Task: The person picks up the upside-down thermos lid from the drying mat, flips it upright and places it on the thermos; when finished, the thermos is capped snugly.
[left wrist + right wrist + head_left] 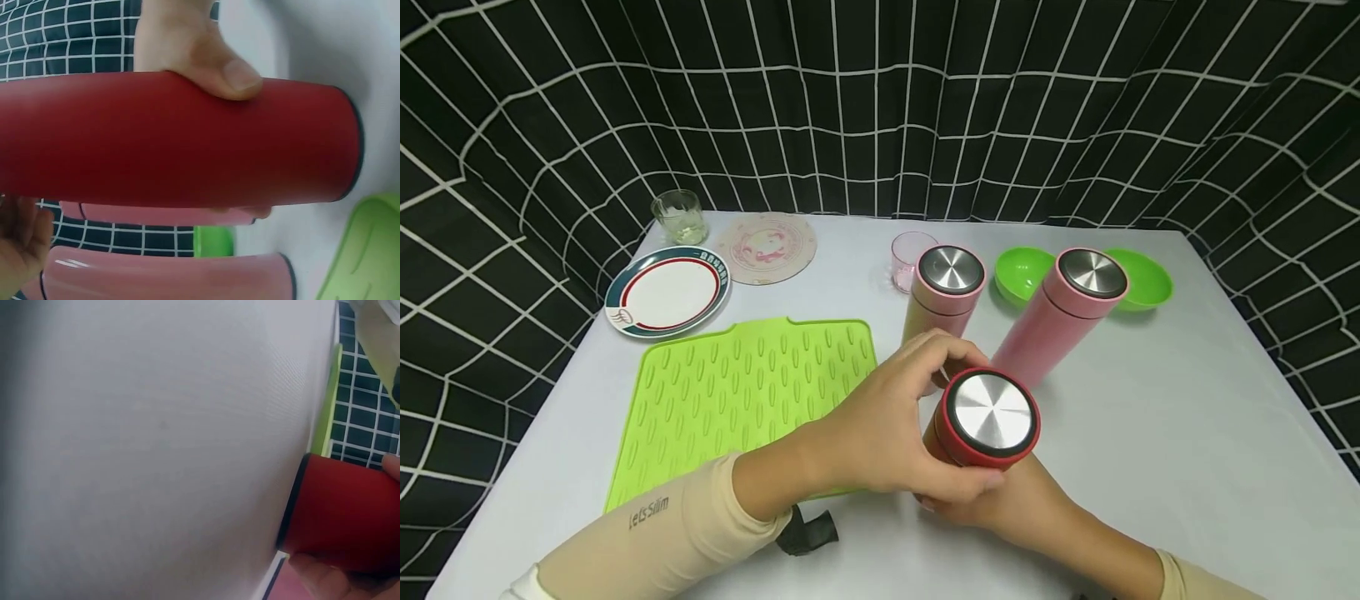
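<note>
A red thermos bottle [991, 410] with a silver-topped lid stands roughly upright between both hands. Near its top, my left hand [895, 421] grips it, thumb on the near side and fingers round the far side. My right hand [1011, 504] holds the lower body; its thumb lies along the red wall in the left wrist view. Whether the base touches the table cannot be told. Just beyond stand two pink thermos bottles, one behind my left hand [947, 292] and a second pink bottle [1060, 317] to its right.
A green ridged mat [737, 392] lies left, with a black strip [808, 532] near my left sleeve. Behind are a rimmed plate [670, 292], a round patterned mat [767, 247], a clear glass [681, 217], a pink glass [904, 271] and two green bowls [1018, 275], [1146, 279].
</note>
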### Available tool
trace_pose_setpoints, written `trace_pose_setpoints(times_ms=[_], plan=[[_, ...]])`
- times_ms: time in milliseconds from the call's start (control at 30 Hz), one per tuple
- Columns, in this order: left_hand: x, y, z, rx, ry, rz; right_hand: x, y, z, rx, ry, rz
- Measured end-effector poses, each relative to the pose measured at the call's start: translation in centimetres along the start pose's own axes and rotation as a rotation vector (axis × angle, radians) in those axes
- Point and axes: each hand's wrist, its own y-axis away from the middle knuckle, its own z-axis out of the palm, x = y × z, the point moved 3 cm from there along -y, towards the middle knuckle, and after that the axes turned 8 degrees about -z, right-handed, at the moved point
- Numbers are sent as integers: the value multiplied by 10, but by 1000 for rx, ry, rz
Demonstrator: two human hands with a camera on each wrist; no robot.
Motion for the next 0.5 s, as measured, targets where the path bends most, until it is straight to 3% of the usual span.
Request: trace_pose_setpoints(times_ms=[33,367,500], plan=[[0,0,-1,2,-11,9,1,-1,1,-2,-31,10],[0,0,0,-51,-48,50,1,2,-1,24,67,-24],[-1,-1,0,-44,-12,8,1,1,-1,38,61,-29]])
